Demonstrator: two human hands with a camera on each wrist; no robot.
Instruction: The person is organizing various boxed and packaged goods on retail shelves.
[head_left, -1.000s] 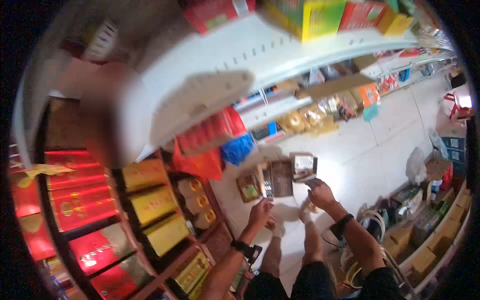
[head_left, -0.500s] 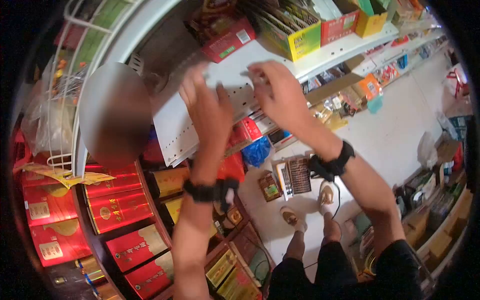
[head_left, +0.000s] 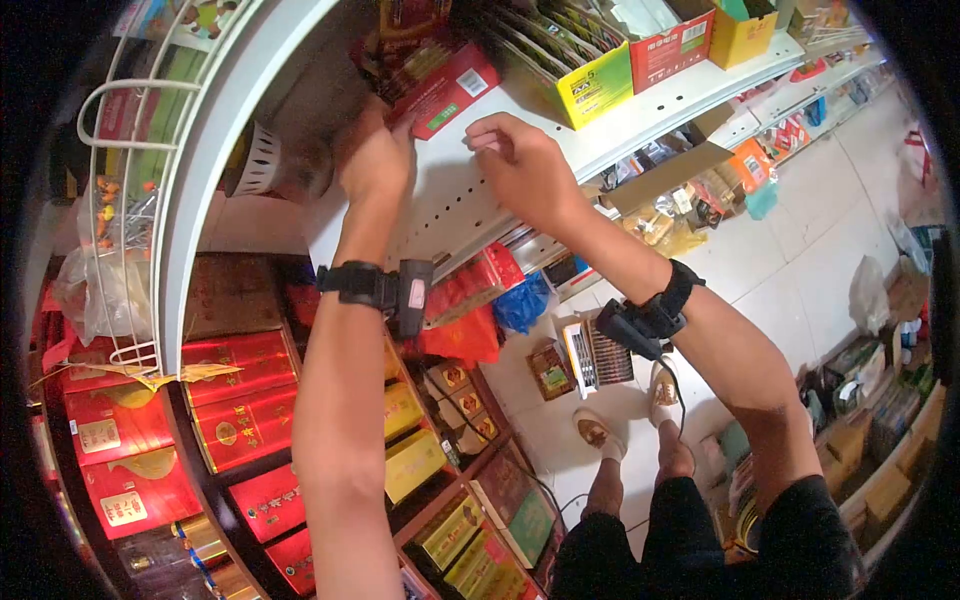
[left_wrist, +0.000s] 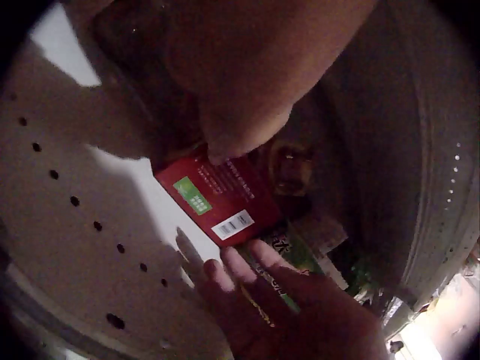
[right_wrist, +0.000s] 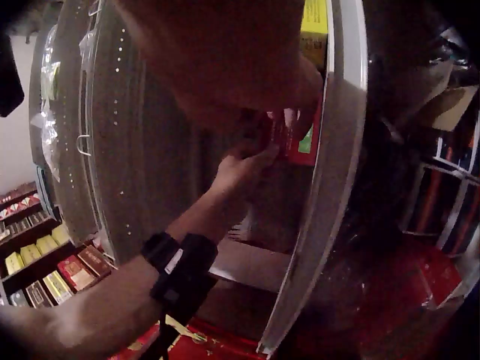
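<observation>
A red box (head_left: 445,100) with a white barcode and a green label sits on the white perforated shelf, packed goods showing above its rim. My left hand (head_left: 372,165) grips its left end, thumb at the front corner; the other fingers are hidden behind the box. In the left wrist view, that thumb lies over the top edge of the red box (left_wrist: 217,195). My right hand (head_left: 530,170) hovers over the shelf just right of the box, fingers loosely bent and holding nothing. The left wrist view shows the right hand (left_wrist: 292,300) with fingertips near the barcode end.
A yellow-green box (head_left: 600,95) of packets and a red-and-white box (head_left: 672,58) stand along the shelf. At the left is a curved white wire rack (head_left: 165,200). Red gift boxes (head_left: 240,430) fill lower shelving. On the floor lies an open case (head_left: 605,355).
Both hands have risen from near the floor to the shelf. Since half a second ago, my left hand has reached to the red box's left end, while the right stays near the shelf.
</observation>
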